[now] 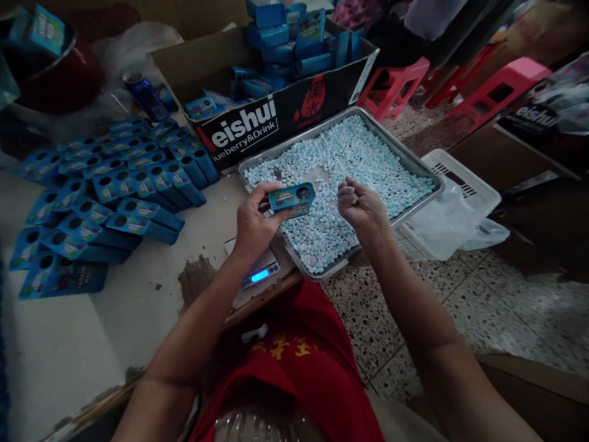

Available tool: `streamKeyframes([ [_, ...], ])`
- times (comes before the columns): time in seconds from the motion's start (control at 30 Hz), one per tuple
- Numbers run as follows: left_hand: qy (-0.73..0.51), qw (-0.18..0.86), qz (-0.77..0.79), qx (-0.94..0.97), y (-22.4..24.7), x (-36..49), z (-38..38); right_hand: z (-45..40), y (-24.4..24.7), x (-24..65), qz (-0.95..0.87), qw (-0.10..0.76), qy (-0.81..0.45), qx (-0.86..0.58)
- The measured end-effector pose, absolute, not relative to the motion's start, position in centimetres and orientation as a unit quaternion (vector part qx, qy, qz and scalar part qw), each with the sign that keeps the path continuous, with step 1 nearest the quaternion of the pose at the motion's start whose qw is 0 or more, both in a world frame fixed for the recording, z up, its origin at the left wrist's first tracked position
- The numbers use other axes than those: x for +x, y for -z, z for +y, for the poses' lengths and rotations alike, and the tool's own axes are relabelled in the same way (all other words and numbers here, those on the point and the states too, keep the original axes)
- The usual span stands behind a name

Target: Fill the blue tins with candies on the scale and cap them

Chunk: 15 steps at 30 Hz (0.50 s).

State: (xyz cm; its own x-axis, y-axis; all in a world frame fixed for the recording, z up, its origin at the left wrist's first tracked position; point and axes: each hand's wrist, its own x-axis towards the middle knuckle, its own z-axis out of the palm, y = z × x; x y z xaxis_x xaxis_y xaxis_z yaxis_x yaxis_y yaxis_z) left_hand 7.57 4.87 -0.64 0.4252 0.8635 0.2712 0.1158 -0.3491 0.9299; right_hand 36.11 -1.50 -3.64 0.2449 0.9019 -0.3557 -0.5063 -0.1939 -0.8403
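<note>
A red apron (317,347) with yellow characters occupies the near centre. Directly beyond it, at the near edge of the table (138,294), sits a digital scale (272,268) with a lit blue display, partly covered by the left forearm.

The left hand (255,224) grips a printed blue carton box (289,199) between thumb and fingers. This box is positioned above the left part of the metal tray (421,202), tilted, with its round opening toward the right. The right hand (365,212) is above the middle of the tray, fingers curled to a narrow grip; whether it contains tablets cannot be determined. Pale blue and white tablets (368,153) cover most of the tray floor.

Left of the tray, blue boxes (159,184) lie in close rows, round openings visible. To the right, a white plastic basket (485,184) carries a clear plastic bag (442,224).

Beyond the tray stands a large black-printed cardboard carton (294,113) containing further boxes (313,34). A blue can (146,98) is left of it; red plastic stools (518,77) stand at far right.
</note>
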Motion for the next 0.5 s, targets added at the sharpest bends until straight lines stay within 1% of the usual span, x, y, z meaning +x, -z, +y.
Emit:
streamKeyframes([
  [0.13, -0.419, 0.411, 0.410, 0.699, -0.2, 0.5, 2.2, -2.2, 2.5, 32.0, -0.130, 0.616, -0.606, -0.487],
  [0.23, -0.418, 0.387, 0.462, 0.679, 0.8, -3.0, 0.1, -1.9, 0.9, 28.1, -0.144, 0.580, -0.642, -0.480],
  [0.3, -0.411, 0.395, 0.476, 0.670, 2.0, -3.8, -0.8, -1.5, -0.4, 26.3, -0.198, 0.529, -0.663, -0.492],
  [0.37, -0.404, 0.412, 0.472, 0.667, 3.1, -3.8, -1.4, -1.0, -1.5, 25.3, -0.284, 0.459, -0.666, -0.515],
  [0.5, -0.402, 0.399, 0.455, 0.687, 3.9, -4.3, -2.0, 0.5, -2.5, 25.8, -0.459, 0.284, -0.592, -0.599],
])
